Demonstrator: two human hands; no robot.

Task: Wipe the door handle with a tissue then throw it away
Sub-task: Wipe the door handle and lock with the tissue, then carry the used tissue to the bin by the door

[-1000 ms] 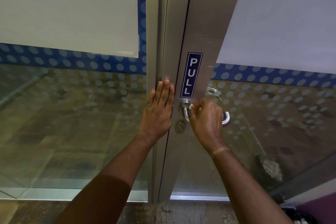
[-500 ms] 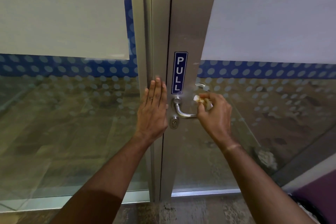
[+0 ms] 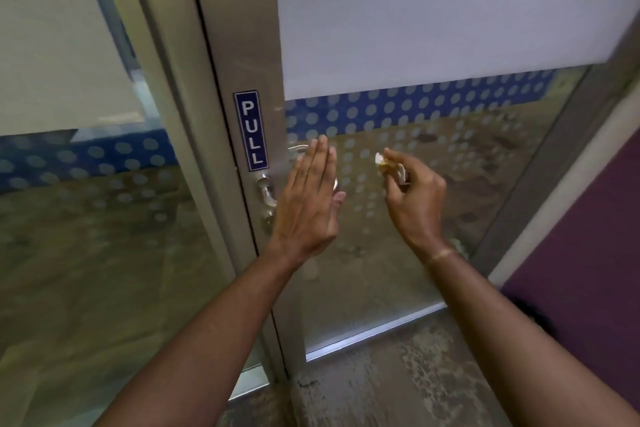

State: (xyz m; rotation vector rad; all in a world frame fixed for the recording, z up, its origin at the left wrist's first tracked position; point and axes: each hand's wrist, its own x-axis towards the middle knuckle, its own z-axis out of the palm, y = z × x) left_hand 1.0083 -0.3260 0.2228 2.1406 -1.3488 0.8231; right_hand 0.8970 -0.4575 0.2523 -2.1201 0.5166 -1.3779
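A silver lever door handle (image 3: 267, 191) sticks out of the metal door stile below a blue PULL sign (image 3: 251, 131). My left hand (image 3: 307, 204) is flat with fingers straight, held in front of the handle and hiding most of its lever. My right hand (image 3: 414, 198) is away from the handle to the right, in front of the glass, pinching a small crumpled whitish tissue (image 3: 381, 159) between its fingertips. A round keyhole (image 3: 267, 220) sits just under the handle.
The glass door (image 3: 433, 156) carries a white frosted panel and a blue dotted band. A fixed glass pane (image 3: 86, 201) stands at left. A purple wall (image 3: 581, 253) is at right. Worn stone floor (image 3: 381, 385) lies below.
My right hand has come off the handle and moved right with the tissue. My left hand has left the door frame and shifted right, in front of the handle. The view has swung.
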